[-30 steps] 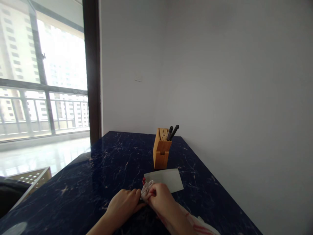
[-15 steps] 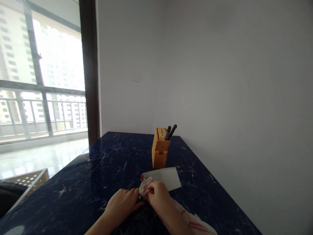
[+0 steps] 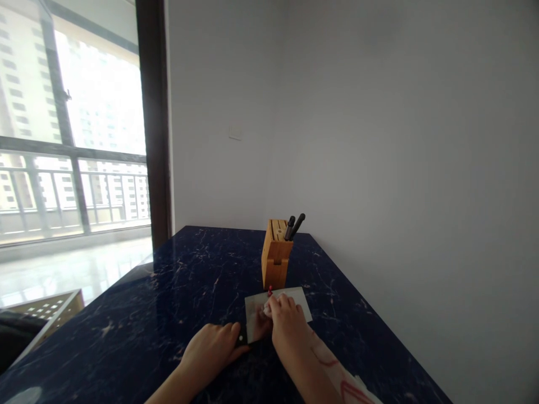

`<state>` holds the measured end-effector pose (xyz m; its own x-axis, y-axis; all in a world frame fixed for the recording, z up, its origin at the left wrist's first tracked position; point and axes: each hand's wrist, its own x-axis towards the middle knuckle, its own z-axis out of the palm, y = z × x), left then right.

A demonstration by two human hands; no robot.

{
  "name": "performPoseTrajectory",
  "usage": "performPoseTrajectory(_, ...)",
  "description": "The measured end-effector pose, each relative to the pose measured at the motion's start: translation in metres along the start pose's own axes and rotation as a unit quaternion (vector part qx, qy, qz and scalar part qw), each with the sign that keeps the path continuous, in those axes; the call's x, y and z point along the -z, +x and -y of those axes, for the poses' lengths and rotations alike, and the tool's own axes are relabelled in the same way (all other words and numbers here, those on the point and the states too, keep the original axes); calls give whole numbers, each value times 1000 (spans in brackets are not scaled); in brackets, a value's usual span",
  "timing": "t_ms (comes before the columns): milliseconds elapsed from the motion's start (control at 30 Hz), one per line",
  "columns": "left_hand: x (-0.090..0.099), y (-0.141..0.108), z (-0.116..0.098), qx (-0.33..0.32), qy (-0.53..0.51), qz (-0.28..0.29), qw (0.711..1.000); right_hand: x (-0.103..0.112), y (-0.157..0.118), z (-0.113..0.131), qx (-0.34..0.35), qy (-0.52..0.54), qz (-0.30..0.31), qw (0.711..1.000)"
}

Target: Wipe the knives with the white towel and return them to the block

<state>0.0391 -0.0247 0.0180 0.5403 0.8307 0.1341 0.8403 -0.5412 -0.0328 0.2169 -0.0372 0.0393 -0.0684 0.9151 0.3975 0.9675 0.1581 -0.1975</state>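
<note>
A cleaver (image 3: 254,312) with a broad, shiny blade lies over the dark table, its blade pointing right. My left hand (image 3: 213,345) is closed around its black riveted handle. My right hand (image 3: 290,320) is bunched on a white cloth with red markings (image 3: 330,359), pressing it against the middle of the blade. A small red bit of the cloth sticks up past my fingers. The rest of the cloth trails under my right forearm and is partly hidden.
Just beyond the blade stands a wooden knife block (image 3: 275,261) with black-handled tools (image 3: 296,226) in it. The blue marbled table (image 3: 202,275) runs to the wall. A perforated container (image 3: 54,311) is off its left edge.
My right hand has slid the cloth from the handle end of the blade towards its middle, away to the right, baring the blade near the handle. My left hand has kept its place.
</note>
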Motion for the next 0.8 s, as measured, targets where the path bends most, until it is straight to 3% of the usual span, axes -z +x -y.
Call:
performPoseTrajectory(167, -2, 0, 1, 8, 3, -3, 1000, 4, 3, -7, 17, 35, 16, 999)
performPoseTrajectory(367, 1, 0, -1, 13, 1, -1, 1000, 11, 5, -9, -66, -25, 12, 997)
performPoseTrajectory(500, 2, 0, -1, 7, 1, -5, 1000, 7, 6, -15, -52, -21, 21, 998)
performPoseTrajectory(600, 2, 0, -1, 8, -2, -9, 1000, 2, 10, -20, -2, 20, 40, 999)
performPoseTrajectory(800, 2, -2, 0, 31, -6, -16, 999, 11, 17, -12, 199, 90, 56, 974)
